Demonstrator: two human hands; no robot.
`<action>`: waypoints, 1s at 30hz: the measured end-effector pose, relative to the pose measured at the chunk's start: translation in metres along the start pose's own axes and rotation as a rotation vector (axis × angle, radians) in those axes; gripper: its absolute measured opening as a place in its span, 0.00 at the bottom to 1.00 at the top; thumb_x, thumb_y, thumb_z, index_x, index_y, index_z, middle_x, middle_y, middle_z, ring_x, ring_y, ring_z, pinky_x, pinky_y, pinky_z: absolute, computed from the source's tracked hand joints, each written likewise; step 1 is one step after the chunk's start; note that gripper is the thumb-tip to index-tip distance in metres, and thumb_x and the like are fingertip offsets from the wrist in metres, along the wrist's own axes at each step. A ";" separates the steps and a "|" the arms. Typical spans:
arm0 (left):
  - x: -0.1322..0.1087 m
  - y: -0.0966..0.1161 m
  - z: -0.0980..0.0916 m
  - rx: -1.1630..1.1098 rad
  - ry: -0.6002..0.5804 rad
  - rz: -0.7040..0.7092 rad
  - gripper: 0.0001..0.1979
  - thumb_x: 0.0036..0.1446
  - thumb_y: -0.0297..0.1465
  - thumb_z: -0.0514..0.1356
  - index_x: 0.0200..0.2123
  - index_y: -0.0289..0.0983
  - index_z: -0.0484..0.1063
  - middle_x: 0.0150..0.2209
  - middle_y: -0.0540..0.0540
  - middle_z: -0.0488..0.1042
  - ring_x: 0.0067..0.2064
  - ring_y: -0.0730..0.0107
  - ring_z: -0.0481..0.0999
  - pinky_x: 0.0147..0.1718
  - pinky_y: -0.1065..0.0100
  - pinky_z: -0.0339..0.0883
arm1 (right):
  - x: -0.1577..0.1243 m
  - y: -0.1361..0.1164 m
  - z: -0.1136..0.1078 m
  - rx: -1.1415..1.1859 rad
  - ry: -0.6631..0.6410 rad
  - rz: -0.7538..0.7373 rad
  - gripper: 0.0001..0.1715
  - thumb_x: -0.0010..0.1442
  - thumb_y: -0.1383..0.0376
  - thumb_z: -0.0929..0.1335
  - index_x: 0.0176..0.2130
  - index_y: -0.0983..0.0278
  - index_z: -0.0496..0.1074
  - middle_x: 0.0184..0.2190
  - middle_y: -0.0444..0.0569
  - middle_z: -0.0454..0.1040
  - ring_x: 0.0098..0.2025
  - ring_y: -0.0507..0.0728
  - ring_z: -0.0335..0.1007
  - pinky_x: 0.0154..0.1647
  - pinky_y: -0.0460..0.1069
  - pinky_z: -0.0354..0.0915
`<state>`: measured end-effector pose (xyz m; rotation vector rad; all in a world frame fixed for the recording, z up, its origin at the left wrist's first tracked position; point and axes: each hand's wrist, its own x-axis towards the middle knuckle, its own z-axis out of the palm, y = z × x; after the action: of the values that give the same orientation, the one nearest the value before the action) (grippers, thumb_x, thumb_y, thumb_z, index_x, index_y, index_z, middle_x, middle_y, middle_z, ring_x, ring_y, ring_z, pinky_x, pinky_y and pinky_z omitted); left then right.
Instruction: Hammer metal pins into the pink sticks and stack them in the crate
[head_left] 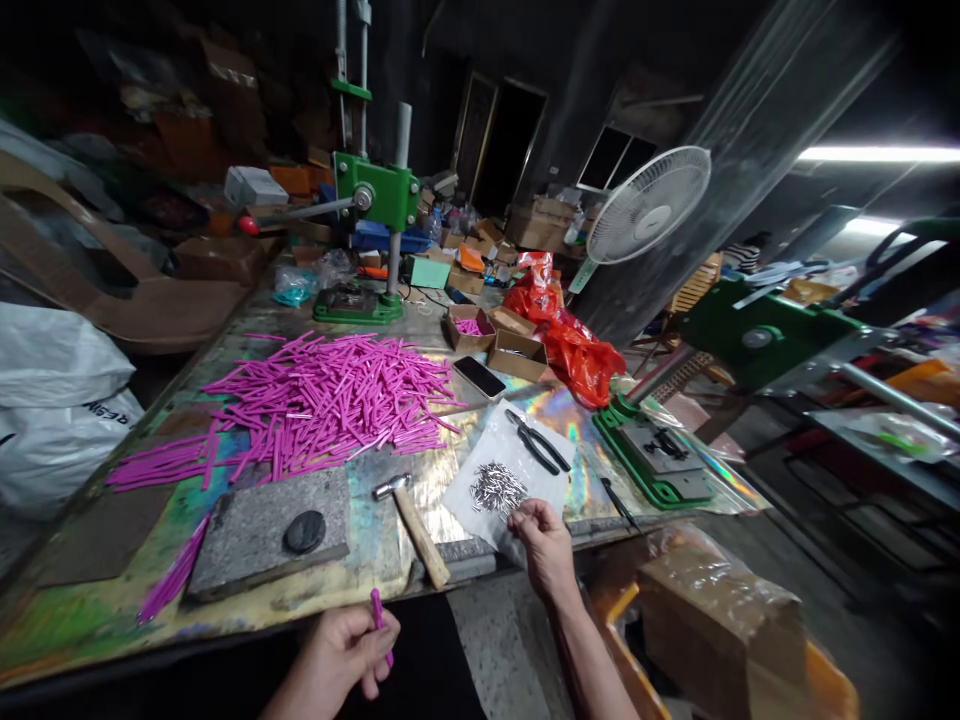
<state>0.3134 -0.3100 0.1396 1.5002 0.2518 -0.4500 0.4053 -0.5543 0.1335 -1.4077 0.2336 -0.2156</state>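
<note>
My left hand (351, 645), low in front of the table's near edge, is closed round a short magenta stick (376, 608) held nearly upright. My right hand (541, 540) is pinched shut at the near side of a pile of small silver metal pins (498, 487); what is between its fingertips is too small to make out. The pins lie on a white sheet (461, 490), with black-handled pliers (536, 440) behind them. Left of the sheet lies a hammer (411, 525) with a wooden handle. A black round disc (304, 531) rests on a grey stone block (262, 545).
A big heap of magenta sticks (337, 400) covers the table's left middle. Green hand presses stand at the back (375, 190) and right (660, 450). Behind the sheet lie a phone (480, 377), small cardboard boxes (519, 355) and a red plastic bag (581, 355). A carton (720, 610) stands lower right.
</note>
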 end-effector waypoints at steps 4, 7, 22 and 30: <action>0.001 0.002 -0.002 0.002 -0.049 -0.020 0.24 0.35 0.50 0.61 0.22 0.32 0.71 0.15 0.52 0.68 0.14 0.80 0.63 0.15 0.76 0.55 | 0.001 -0.001 0.000 0.021 -0.011 0.055 0.14 0.40 0.62 0.71 0.30 0.63 0.68 0.17 0.38 0.65 0.21 0.50 0.60 0.24 0.46 0.56; 0.001 0.005 -0.004 -0.011 -0.059 -0.043 0.24 0.35 0.49 0.61 0.23 0.32 0.71 0.15 0.52 0.69 0.15 0.79 0.64 0.15 0.76 0.56 | 0.000 -0.002 0.001 0.015 -0.051 0.107 0.17 0.39 0.62 0.71 0.32 0.66 0.70 0.17 0.40 0.67 0.20 0.50 0.60 0.24 0.47 0.57; -0.002 0.037 0.005 -0.059 0.024 0.057 0.12 0.39 0.37 0.63 0.21 0.31 0.72 0.15 0.51 0.69 0.15 0.79 0.63 0.15 0.76 0.56 | -0.066 -0.028 0.059 0.032 -0.452 0.257 0.14 0.50 0.57 0.67 0.23 0.64 0.63 0.18 0.43 0.68 0.21 0.50 0.59 0.25 0.46 0.55; -0.004 0.039 0.010 -0.052 0.072 0.159 0.12 0.43 0.36 0.60 0.19 0.31 0.70 0.14 0.52 0.65 0.15 0.80 0.61 0.13 0.77 0.55 | -0.094 -0.027 0.091 -0.028 -0.521 0.229 0.17 0.48 0.55 0.67 0.19 0.63 0.61 0.16 0.40 0.60 0.20 0.50 0.55 0.23 0.45 0.54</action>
<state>0.3255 -0.3186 0.1768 1.4748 0.1972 -0.2613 0.3412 -0.4456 0.1769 -1.4029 -0.0355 0.3430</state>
